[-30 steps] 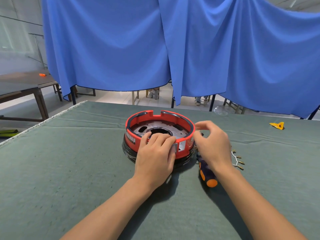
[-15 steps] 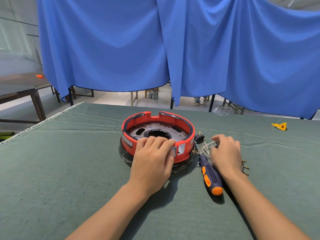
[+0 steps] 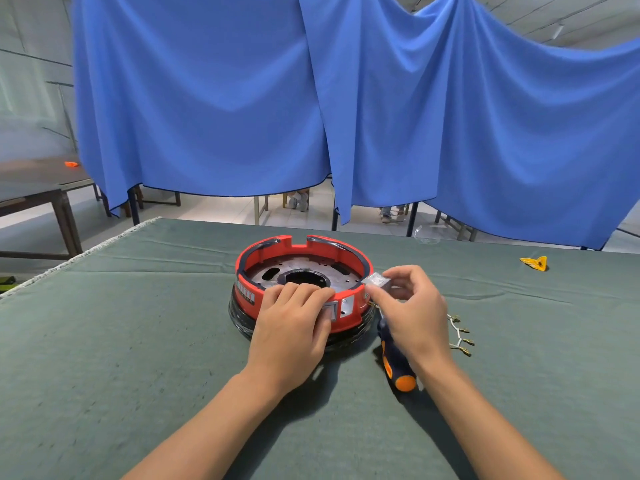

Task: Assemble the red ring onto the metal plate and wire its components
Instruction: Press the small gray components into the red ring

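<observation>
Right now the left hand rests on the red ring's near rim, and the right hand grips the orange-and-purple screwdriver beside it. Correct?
Not quite. In the head view the screwdriver lies on the table; the right hand pinches a small silver block at the red ring. The left hand does rest on the near rim.

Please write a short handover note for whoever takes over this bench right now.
Left hand: rests on the near rim of the red ring, steadying it.
Right hand: pinches a small grey block at the ring's right edge.
Done: ring sits on the metal plate.
Nearby: screwdriver and wires on the table.
Left: seat the block, then wire up.
</observation>
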